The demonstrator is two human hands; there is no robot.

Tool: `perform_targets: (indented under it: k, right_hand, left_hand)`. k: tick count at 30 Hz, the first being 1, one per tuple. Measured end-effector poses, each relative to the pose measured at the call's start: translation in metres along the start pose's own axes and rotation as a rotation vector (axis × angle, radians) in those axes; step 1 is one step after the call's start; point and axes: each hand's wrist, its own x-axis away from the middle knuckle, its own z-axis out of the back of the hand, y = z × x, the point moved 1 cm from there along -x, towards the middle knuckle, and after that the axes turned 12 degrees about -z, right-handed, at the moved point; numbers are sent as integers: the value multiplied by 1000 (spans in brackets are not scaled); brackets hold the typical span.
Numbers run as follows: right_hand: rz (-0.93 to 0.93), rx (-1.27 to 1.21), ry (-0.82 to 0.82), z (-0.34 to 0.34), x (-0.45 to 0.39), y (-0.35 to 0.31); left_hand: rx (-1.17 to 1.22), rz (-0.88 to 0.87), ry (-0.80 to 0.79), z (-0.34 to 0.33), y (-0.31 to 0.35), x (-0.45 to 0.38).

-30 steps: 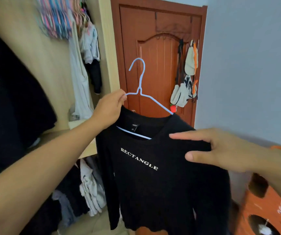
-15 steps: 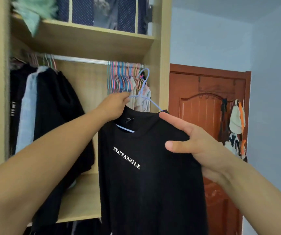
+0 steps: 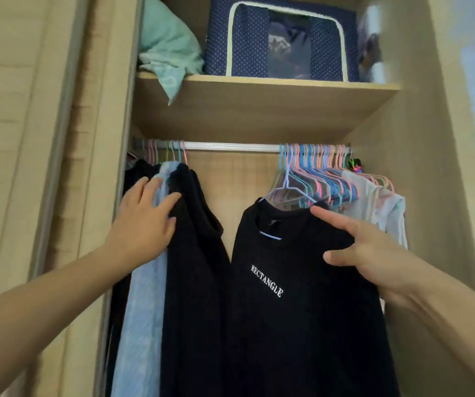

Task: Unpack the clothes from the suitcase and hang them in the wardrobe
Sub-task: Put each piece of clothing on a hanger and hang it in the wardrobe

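Observation:
A black shirt (image 3: 287,325) printed "RECTANGLE" hangs on a light blue wire hanger (image 3: 287,184) in the open wardrobe. The hanger's hook rises among the hangers at the metal rod (image 3: 230,146); I cannot tell whether it rests on the rod. My right hand (image 3: 368,253) grips the shirt's right shoulder, thumb in front. My left hand (image 3: 144,224) lies flat with fingers spread against a hung black garment (image 3: 196,282) and a light blue garment (image 3: 141,310) at the rod's left end.
A bunch of coloured empty hangers (image 3: 322,173) and a white garment (image 3: 379,207) fill the rod's right end. On the shelf (image 3: 259,104) above stand a navy storage box (image 3: 279,41) and a teal bundle (image 3: 167,53). The sliding door (image 3: 15,167) is at left.
My view swung from the door up into the wardrobe. My left hand let go of the hanger and moved left onto the hung clothes. The shirt rose to the rod, still held by my right hand.

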Motion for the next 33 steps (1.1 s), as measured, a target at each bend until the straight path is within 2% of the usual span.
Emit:
perform_targets:
  k: [5,8,11,14,22,27,31,33]
  right_hand:
    - [13,27,38,-30,-105,-41]
    - [-7,20,77,-49,-174,-69]
    - [-71,106,133,-65,-240,-80]
    - [-128,281,113,-76,-278,-74]
    - [-111,403,211,-85,-282,-81]
    - [-157,471,217,-88,-277,-78]
    - [-212,321,362,-85,-272,-85]
    - [-290,285,358,-97,-263,-87]
  left_hand:
    - [-108,192,166,-28,-70,-8]
    - [-31,317,197,-45,-92,-15]
    - [-24,326,252,-53,-94,-16]
    - [-33,304,262,-54,-96,-14]
    - [-56,262,323,-60,-100,-13]
    - [-70,265,315,-61,-101,-14]
    - [-67,261,324,-60,-102,-12]
    - [-57,259,334,-60,-101,-12]
